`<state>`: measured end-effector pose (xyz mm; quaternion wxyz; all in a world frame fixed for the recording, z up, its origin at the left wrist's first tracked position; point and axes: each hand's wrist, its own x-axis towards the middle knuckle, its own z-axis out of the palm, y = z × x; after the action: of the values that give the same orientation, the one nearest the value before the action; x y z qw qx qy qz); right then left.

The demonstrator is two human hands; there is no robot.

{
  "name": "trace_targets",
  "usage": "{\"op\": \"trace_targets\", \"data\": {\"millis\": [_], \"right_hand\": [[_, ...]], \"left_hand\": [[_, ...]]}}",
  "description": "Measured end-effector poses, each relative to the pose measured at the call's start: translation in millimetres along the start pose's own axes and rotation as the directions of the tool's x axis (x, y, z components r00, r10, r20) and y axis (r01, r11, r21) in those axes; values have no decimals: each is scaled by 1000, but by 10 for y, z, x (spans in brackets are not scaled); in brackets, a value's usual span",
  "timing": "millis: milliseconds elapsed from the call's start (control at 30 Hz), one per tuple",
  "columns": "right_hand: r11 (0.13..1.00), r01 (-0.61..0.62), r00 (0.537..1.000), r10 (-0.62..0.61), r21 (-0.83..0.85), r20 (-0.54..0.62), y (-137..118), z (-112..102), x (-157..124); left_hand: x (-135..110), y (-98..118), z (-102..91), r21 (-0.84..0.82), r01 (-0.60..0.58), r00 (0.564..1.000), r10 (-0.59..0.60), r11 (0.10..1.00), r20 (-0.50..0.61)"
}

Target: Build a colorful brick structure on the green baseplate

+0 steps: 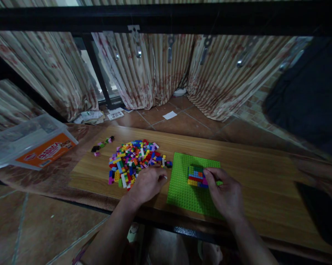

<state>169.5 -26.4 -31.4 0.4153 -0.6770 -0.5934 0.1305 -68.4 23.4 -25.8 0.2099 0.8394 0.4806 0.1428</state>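
A green studded baseplate (pixel 182 191) lies on the wooden board. On it stands a small block (pixel 195 176) built of coloured bricks. My right hand (pixel 225 193) rests on the plate with its fingers curled against the block's right side. My left hand (pixel 147 184) lies at the right edge of a pile of loose coloured bricks (pixel 132 160), fingers curled and pinching a small pale piece that I cannot name.
The wooden board (pixel 254 173) sits on a low table. A clear plastic box with an orange label (pixel 35 145) lies at the left. A few dark bricks (pixel 102 144) lie apart from the pile. Curtains, papers and a tiled floor are behind.
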Motion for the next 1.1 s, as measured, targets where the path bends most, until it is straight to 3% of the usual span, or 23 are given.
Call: {"op": "trace_targets", "data": {"millis": [200, 367, 667, 867, 1100], "right_hand": [[998, -65, 998, 65, 27, -21, 75, -84, 16], [991, -134, 991, 134, 23, 10, 132, -119, 14], [988, -154, 985, 154, -6, 73, 148, -179, 13], [982, -186, 967, 187, -21, 171, 217, -172, 12], [971, -237, 938, 224, 18, 264, 248, -176, 22]], "left_hand": [[109, 249, 117, -326, 12, 999, -27, 945, -43], [189, 575, 367, -431, 18, 997, -50, 902, -63], [293, 783, 568, -379, -62, 998, 46, 923, -50], [342, 835, 665, -342, -13, 989, -37, 939, -140], [332, 885, 763, -254, 8, 987, -49, 967, -156]]}}
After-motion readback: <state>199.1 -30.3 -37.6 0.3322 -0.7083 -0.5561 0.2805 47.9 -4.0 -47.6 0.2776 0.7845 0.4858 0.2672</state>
